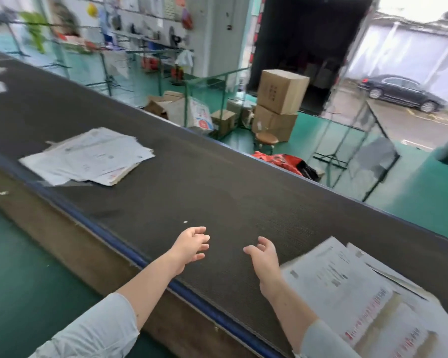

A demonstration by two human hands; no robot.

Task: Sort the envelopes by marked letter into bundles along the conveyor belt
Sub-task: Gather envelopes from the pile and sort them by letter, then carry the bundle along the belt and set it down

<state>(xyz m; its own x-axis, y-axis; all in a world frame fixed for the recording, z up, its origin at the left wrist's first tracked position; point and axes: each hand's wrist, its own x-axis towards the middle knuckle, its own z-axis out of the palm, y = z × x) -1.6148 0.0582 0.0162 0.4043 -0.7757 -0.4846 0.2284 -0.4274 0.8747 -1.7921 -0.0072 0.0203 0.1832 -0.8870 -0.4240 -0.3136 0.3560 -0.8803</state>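
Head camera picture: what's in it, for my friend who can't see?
The left hand and right hand hover open and empty over a dark conveyor belt. One envelope pile lies farther left, another pile beside the right hand.

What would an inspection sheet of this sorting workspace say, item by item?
Surface: dark ribbed conveyor belt with blue edge, running diagonally across the view.
Job's things: loose bundle of white paper envelopes on the belt at left; second overlapping bundle of white envelopes at near right.
Clutter: small white scrap on the belt.
Hands: left hand and right hand above the belt, fingers relaxed, holding nothing.
Cables: nothing seen.
Surroundings: green floor, stacked brown cardboard boxes, round wooden stool, dark car outside.
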